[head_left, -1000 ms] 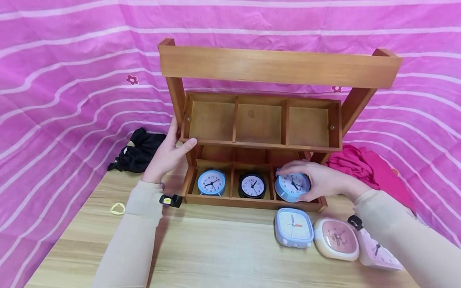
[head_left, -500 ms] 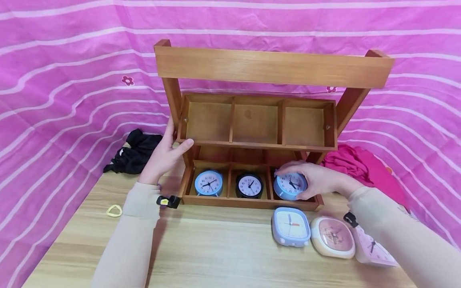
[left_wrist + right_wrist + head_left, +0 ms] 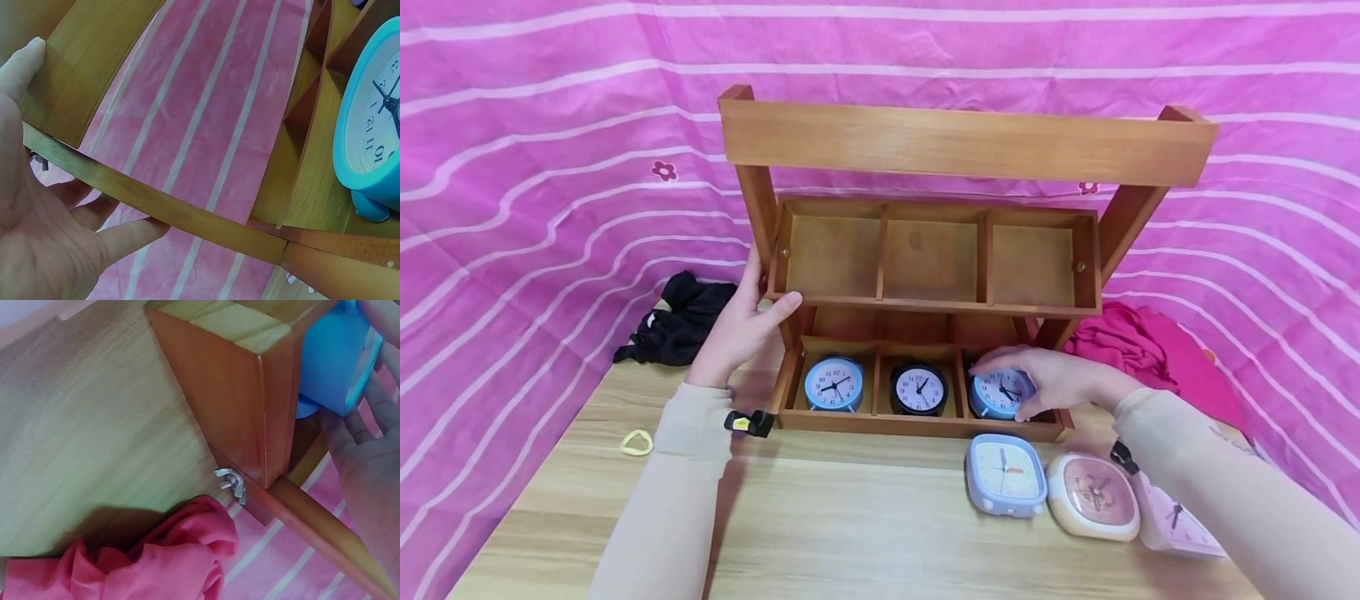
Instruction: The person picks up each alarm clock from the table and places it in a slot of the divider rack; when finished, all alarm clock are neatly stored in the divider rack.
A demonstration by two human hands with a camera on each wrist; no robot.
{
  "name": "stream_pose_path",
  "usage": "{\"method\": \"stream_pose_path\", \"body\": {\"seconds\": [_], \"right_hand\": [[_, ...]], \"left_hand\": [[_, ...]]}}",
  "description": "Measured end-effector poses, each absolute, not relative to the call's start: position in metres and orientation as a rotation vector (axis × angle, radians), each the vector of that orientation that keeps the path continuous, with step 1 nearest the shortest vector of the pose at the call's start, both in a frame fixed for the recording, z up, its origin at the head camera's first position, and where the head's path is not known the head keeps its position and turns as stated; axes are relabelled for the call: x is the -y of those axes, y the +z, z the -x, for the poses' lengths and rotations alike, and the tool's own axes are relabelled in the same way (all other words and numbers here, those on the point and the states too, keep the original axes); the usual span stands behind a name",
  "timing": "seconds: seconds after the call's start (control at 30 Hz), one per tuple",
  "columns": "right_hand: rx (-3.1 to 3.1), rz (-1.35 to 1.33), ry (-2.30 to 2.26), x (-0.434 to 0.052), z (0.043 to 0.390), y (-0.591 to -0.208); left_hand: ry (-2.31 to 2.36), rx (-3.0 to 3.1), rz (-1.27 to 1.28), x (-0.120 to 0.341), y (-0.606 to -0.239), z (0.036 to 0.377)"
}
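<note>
A wooden rack has two tiers of three compartments. The lower tier holds a round blue clock on the left and a black clock in the middle. In its right compartment my right hand grips a second round blue clock, fingers over its top and thumb in front. The right wrist view shows that clock behind the tray's corner. My left hand holds the rack's left upright, thumb on the empty upper tray. In the left wrist view its fingers curl round a wooden strut.
On the table in front lie a square blue clock, a cream and pink clock and a pink clock. A black cloth lies left of the rack and a red cloth right of it. A yellow ring lies at the left.
My right hand has lowered the blue clock deeper into the lower right compartment. The left hand has stayed on the rack's upright.
</note>
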State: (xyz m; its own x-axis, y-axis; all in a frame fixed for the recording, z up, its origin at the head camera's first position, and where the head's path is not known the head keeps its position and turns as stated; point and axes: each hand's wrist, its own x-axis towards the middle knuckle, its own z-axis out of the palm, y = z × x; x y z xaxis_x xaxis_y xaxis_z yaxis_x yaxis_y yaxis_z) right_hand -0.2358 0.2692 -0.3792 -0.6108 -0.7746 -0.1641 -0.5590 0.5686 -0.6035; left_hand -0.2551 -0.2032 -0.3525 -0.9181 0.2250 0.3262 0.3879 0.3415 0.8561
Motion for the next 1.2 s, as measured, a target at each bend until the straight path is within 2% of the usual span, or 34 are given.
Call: {"method": "stream_pose_path", "body": {"seconds": [1.2], "right_hand": [[-2.352,0.935,-0.653,-0.2697,0.2403,-0.3839]], "left_hand": [[-1.63,2.455,0.553,0.2049,-0.3542,0.2571]]}}
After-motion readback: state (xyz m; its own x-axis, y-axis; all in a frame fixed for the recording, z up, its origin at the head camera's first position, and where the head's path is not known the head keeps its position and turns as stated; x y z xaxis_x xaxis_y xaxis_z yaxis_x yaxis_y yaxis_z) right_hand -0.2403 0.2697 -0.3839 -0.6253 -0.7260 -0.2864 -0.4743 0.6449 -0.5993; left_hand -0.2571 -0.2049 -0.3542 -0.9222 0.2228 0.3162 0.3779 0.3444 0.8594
